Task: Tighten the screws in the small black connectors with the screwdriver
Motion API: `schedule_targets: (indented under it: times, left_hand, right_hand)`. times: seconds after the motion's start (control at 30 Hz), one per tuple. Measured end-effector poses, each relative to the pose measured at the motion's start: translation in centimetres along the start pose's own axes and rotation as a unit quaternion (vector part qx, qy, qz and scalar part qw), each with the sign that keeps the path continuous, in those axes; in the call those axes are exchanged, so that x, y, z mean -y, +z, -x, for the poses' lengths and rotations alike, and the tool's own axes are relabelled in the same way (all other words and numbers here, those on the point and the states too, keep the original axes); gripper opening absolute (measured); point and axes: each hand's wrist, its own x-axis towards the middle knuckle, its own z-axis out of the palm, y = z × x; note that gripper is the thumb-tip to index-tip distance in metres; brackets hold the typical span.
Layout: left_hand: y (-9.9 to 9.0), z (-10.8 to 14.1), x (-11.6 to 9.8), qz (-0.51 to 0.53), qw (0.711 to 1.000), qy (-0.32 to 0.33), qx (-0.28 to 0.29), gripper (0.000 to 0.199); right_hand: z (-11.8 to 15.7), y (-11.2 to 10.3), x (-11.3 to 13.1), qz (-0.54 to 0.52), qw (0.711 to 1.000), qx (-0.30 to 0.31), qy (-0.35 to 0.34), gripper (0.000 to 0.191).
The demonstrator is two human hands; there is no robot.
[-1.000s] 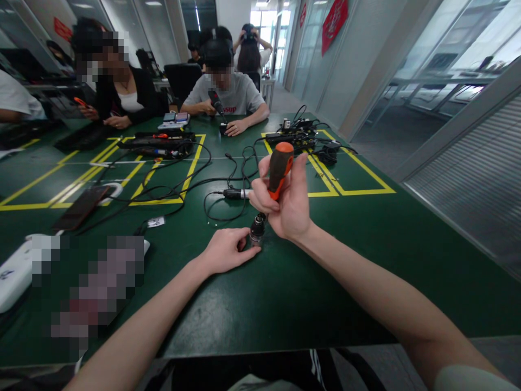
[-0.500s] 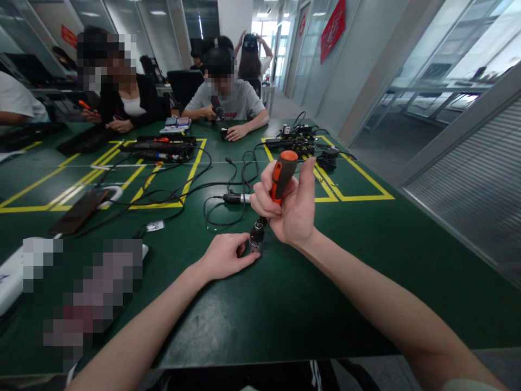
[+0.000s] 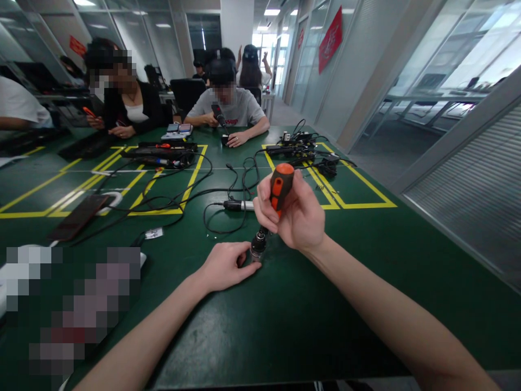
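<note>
My right hand (image 3: pixel 303 214) is closed around the orange and dark grey handle of a screwdriver (image 3: pixel 281 184). The handle points up and its lower end leans down to the left. Below it stands a small cylindrical part (image 3: pixel 258 245), black on top with a shiny, clear-looking base, on the green table. Thumb and fingers of my left hand (image 3: pixel 226 266) grip this part at its base from the left. The screwdriver's lower end meets the top of the part or is right above it; I cannot tell which.
Behind my hands lie black cables (image 3: pixel 183 187) and a black-and-silver stick-shaped device (image 3: pixel 238 206). A phone (image 3: pixel 79 217) lies at left. Dark tools (image 3: pixel 163 152) and a pile of cables (image 3: pixel 297 149) sit by yellow tape. Across the table a person (image 3: pixel 228 108) works with a power tool.
The thumb of my right hand has come down from sticking up to lie against the screwdriver handle, and the wrist has turned slightly. My left hand keeps its grip. The whole view has shifted slightly.
</note>
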Motion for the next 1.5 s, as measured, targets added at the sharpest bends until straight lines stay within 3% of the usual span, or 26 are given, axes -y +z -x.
schedule_targets:
  times: [0.1,0.23,0.57,0.9,1.1,1.37,1.5]
  left_hand:
    - [-0.1,0.0,-0.1,0.003,1.0,0.0,0.005,0.039]
    - [-0.3,0.0,-0.3,0.002,1.0,0.001,0.01,0.038]
    - [-0.3,0.0,-0.3,-0.006,1.0,-0.01,0.013,0.036]
    - [-0.3,0.0,-0.2,-0.005,1.0,-0.007,0.009,0.036]
    - [-0.1,-0.1,0.0,-0.003,1.0,-0.005,0.003,0.036]
    - [0.0,-0.1,0.1,-0.005,1.0,-0.006,0.001,0.038]
    - [-0.1,0.0,0.0,-0.006,1.0,-0.005,0.002,0.037]
  right_hand:
    - [0.1,0.0,0.3,-0.013,0.999,0.031,0.004,0.045]
    - [0.1,0.2,0.6,-0.005,1.0,0.019,0.0,0.037]
    - [-0.3,0.0,1.3,-0.036,0.999,-0.005,0.022,0.055]
    - [-0.6,0.6,1.3,0.017,0.998,-0.05,-0.041,0.051]
    - [-0.5,0.4,1.3,0.011,0.998,-0.043,-0.05,0.035]
    - [-0.4,0.6,1.8,-0.02,0.999,-0.024,-0.031,0.047]
    - [-0.2,0.9,1.9,-0.043,0.997,-0.019,-0.058,0.045]
